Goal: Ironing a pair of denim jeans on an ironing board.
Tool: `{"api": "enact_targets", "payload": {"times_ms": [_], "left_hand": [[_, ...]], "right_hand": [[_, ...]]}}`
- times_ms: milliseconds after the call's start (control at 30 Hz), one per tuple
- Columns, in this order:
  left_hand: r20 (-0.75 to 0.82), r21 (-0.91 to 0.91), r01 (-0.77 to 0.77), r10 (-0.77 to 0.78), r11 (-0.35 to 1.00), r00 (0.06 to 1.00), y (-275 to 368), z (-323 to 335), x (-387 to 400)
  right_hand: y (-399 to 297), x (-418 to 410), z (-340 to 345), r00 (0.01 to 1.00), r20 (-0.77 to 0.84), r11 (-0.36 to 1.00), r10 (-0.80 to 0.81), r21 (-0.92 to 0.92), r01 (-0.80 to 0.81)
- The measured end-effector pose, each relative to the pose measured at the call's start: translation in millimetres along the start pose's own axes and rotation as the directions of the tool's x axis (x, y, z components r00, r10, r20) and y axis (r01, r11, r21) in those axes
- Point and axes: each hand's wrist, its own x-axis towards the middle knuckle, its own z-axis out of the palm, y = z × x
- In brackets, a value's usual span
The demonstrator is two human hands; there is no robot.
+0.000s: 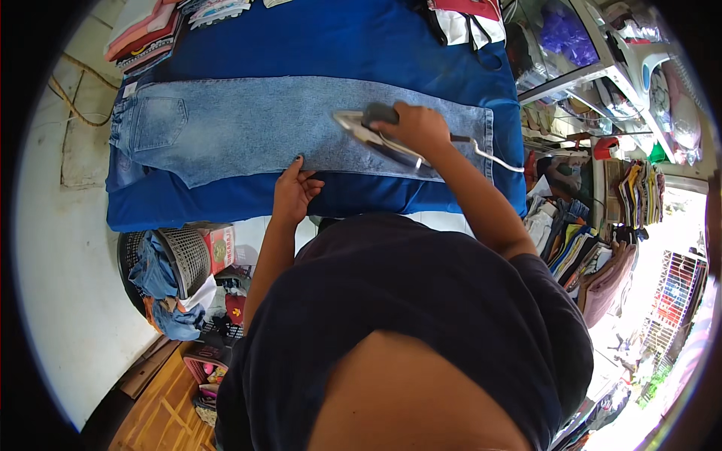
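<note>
A pair of light blue denim jeans (242,121) lies folded lengthwise across a table covered in blue cloth (271,42), waistband at the left and hem at the right. My right hand (420,129) is wrapped around the dark handle of a clothes iron (369,135), which is over the lower leg and slightly blurred. From its back end a pale cord (496,159) runs to the right. At the near edge of the jeans, my left hand (294,189) rests with the thumb on the denim and the other fingers curled just off the edge; whether it pinches the fabric is unclear.
Folded clothes (146,34) are stacked at the table's far left corner, and a white and red cloth item (465,22) lies far right. Below the left edge stands a laundry basket (186,262) with denim, beside a cardboard box (220,248). Shelves (598,76) and hanging clothes (575,248) line the right.
</note>
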Motion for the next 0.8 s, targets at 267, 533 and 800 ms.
{"api": "enact_targets", "payload": {"times_ms": [267,533,800], "left_hand": [[0.032,0.009,0.022,-0.023,1.0,0.999,5,-4,1],[0.046,0.006,-0.002,0.002,1.0,0.999,3,0,0],[0.006,-0.015,0.0,0.0,1.0,1.0,3,-1,-1]], "right_hand": [[67,23,-3,0.988,-0.067,0.99,0.139,-0.016,-0.14],[119,8,-18,0.961,-0.074,0.961,0.268,-0.051,-0.272],[86,-28,-1,0.999,-0.038,0.989,0.025,-0.143,-0.03]]}}
